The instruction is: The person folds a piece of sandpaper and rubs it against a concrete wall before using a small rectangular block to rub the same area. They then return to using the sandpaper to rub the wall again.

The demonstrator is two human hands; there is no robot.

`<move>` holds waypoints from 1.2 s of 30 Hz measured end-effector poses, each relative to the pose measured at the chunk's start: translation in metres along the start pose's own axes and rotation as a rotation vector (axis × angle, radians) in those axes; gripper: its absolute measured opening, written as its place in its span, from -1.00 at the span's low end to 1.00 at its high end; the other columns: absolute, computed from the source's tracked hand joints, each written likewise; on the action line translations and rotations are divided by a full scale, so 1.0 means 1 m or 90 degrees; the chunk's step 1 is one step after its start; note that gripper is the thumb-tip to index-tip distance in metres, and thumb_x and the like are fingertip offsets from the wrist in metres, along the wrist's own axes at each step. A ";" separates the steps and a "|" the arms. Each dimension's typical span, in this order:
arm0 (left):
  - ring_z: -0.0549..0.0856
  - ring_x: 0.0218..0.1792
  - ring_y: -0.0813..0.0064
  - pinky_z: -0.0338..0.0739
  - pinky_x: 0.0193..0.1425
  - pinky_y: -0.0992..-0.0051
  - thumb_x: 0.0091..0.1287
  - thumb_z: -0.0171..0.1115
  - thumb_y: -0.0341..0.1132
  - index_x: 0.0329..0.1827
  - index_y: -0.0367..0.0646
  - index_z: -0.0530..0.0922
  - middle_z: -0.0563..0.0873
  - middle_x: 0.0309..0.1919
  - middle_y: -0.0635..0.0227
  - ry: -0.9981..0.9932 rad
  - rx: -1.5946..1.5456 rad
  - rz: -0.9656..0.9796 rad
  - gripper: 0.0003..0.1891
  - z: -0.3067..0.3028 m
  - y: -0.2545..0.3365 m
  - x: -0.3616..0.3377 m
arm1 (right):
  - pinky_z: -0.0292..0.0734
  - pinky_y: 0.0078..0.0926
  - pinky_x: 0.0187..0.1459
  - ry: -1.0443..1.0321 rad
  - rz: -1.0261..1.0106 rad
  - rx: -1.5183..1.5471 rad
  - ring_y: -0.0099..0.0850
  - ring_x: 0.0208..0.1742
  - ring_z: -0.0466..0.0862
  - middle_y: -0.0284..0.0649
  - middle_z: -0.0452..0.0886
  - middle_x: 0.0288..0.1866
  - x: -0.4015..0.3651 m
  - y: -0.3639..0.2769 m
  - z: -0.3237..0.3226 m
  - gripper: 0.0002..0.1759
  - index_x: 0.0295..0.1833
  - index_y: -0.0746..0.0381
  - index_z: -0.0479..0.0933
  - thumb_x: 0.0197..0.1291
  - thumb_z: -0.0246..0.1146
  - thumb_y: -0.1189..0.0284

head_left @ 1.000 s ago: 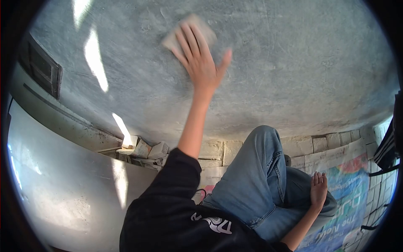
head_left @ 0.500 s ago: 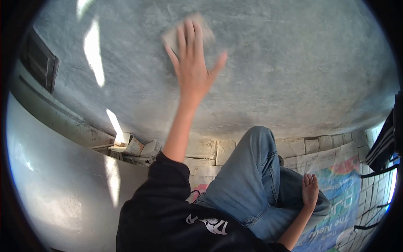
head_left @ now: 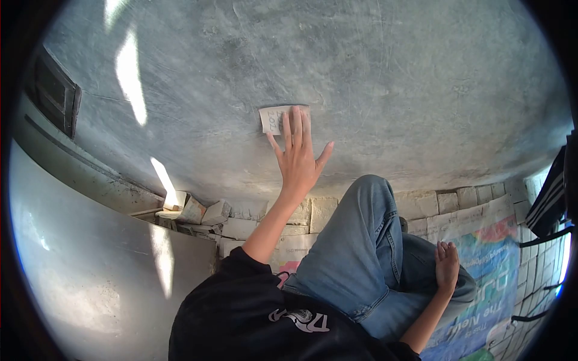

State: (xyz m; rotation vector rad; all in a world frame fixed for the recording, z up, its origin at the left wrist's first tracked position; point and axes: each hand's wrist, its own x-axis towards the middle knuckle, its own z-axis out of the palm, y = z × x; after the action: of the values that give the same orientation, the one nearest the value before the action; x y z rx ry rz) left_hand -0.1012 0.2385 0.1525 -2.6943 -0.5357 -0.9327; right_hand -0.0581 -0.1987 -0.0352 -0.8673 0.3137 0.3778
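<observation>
My left hand (head_left: 299, 157) lies flat with its fingers spread over a small piece of sandpaper (head_left: 272, 120), pressing it against the grey plastered wall (head_left: 397, 78). Printed marks show on the paper's pale back, left of my fingers. My thumb sticks out to the right, off the paper. On my bent leg, near the knee, rests my right hand (head_left: 447, 268), its fingers loosely bent with nothing visible in them.
A shiny metal surface (head_left: 78, 259) curves along the left. Broken blocks (head_left: 205, 213) lie at the wall's foot. A printed banner (head_left: 481, 289) covers bricks (head_left: 415, 204) on the right. Striped dark cloth (head_left: 549, 198) hangs at the right edge, and a dark wooden frame (head_left: 57, 93) is upper left.
My left hand has slid down the wall and slightly right, nearer my knee, with the sandpaper moving under it. My right hand has stayed at rest on the leg.
</observation>
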 end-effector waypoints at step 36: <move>-0.30 0.48 -0.03 -0.57 0.35 -0.22 0.24 -0.04 0.31 0.47 -0.33 -0.06 -0.18 0.48 -0.06 0.041 -0.077 -0.058 -0.02 -0.003 0.017 0.012 | 0.39 -0.45 0.07 -0.018 -0.005 -0.114 -0.42 0.00 0.56 -0.30 0.53 -0.17 -0.005 0.003 0.015 -0.86 -0.11 0.18 0.41 0.33 0.11 0.35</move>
State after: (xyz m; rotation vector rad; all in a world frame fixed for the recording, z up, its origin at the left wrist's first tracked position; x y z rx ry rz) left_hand -0.0868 0.2254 0.1609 -2.7545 -0.6120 -1.1065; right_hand -0.0618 -0.1863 -0.0265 -1.0377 0.2528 0.4156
